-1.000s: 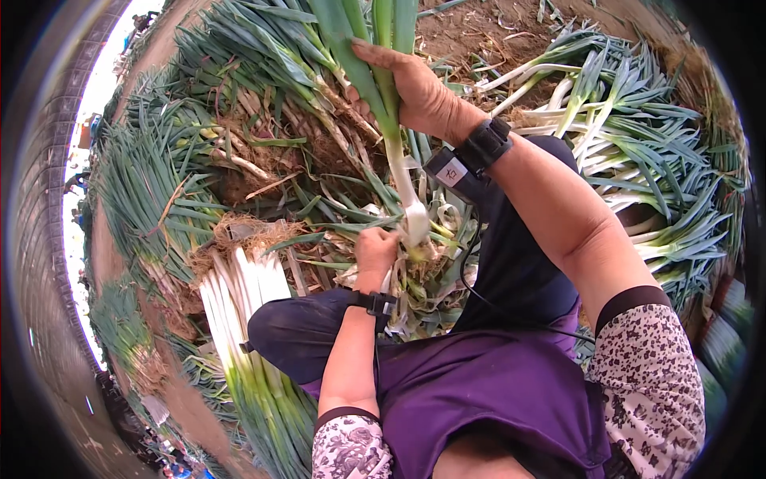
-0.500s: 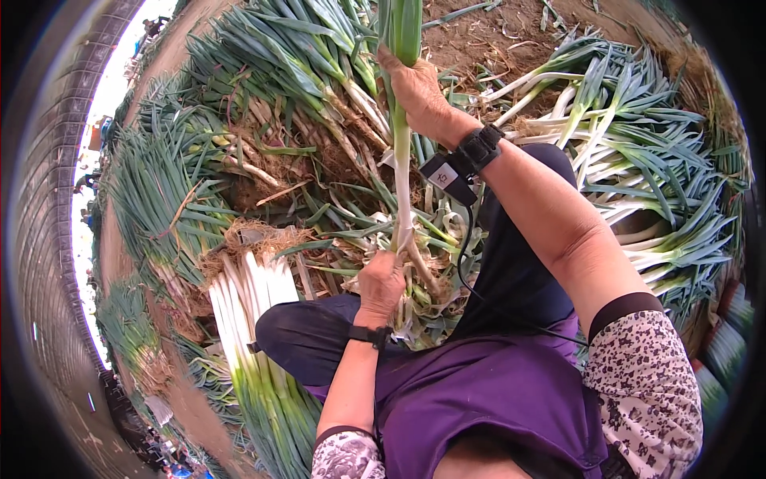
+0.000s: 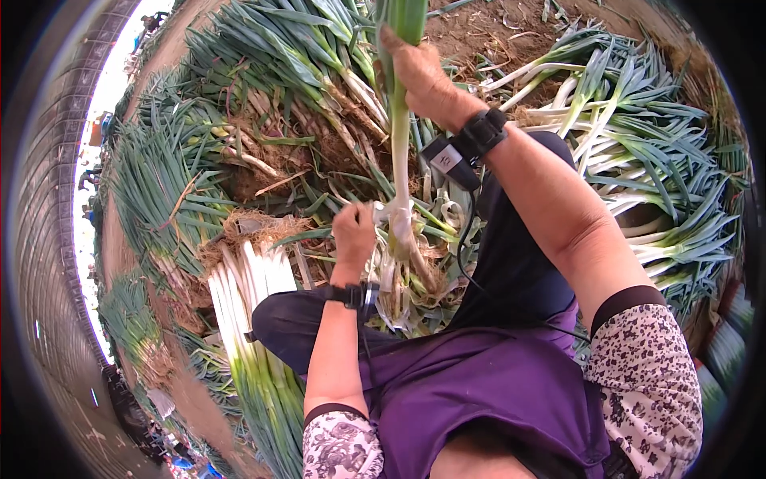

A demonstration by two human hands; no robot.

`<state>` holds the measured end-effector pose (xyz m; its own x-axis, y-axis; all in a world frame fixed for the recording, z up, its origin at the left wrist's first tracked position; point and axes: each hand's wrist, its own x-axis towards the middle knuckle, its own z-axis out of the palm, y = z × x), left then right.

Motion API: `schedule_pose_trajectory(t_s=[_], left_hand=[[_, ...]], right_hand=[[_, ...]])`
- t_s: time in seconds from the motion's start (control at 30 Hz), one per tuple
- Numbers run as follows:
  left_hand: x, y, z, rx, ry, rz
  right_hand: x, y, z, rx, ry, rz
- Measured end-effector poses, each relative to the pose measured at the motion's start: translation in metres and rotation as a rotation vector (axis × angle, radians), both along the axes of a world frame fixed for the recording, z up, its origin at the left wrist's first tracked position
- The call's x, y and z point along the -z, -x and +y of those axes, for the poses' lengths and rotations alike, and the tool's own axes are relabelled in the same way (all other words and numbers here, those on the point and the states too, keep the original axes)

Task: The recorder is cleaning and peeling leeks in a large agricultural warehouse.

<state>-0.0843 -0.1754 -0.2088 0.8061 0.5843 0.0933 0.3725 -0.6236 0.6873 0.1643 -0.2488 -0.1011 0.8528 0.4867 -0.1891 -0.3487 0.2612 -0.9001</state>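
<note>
My right hand [image 3: 427, 84] is closed round the green upper part of a long green onion [image 3: 401, 160], which hangs upright in front of me. Its white stem points down, with loosened pale skin near the lower end. Just left of that stem my left hand [image 3: 353, 238] is closed like a pinch. A thin pale strip of skin [image 3: 381, 212] shows between its fingertips and the stem. Underneath lies a heap of torn leaves and peelings [image 3: 407, 291], between my bent legs.
Beside my left knee lies a bundle of clean white-stemmed green onions [image 3: 251, 291], roots toward the far side. Unpeeled green onions with soil on their roots [image 3: 279, 56] are piled at the far left. More white-stemmed ones [image 3: 622, 152] spread at the right. A cable [image 3: 467, 239] hangs from my right wrist device.
My left hand has come off the stem's lower part and moved up and left, a pale strip now at its fingertips. My right hand keeps its hold, shifted very slightly.
</note>
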Motion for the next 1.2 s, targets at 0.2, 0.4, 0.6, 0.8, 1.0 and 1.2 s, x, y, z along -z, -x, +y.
schedule_pose_trajectory(t_s=[0.2, 0.4, 0.6, 0.8, 1.0, 1.2], left_hand=[[0.007, 0.014, -0.016, -0.033, -0.115, 0.0], [-0.023, -0.031, -0.054, 0.195, 0.119, -0.219], [-0.056, -0.046, -0.05, 0.276, -0.251, -0.141], [-0.022, 0.069, -0.058, 0.446, -0.269, 0.197], [-0.067, 0.037, -0.02, 0.363, -0.177, 0.242], [-0.111, -0.055, -0.058, 0.5, 0.803, 0.093]], right_hand=[[0.007, -0.023, -0.01, 0.145, -0.07, 0.001], [-0.001, -0.03, -0.014, 0.167, -0.065, 0.165], [0.02, -0.035, -0.031, 0.105, -0.014, 0.163], [0.01, -0.09, -0.063, 0.285, -0.154, 0.124], [0.021, -0.105, -0.082, 0.225, -0.23, 0.225], [0.026, -0.087, -0.075, 0.115, -0.403, 0.489]])
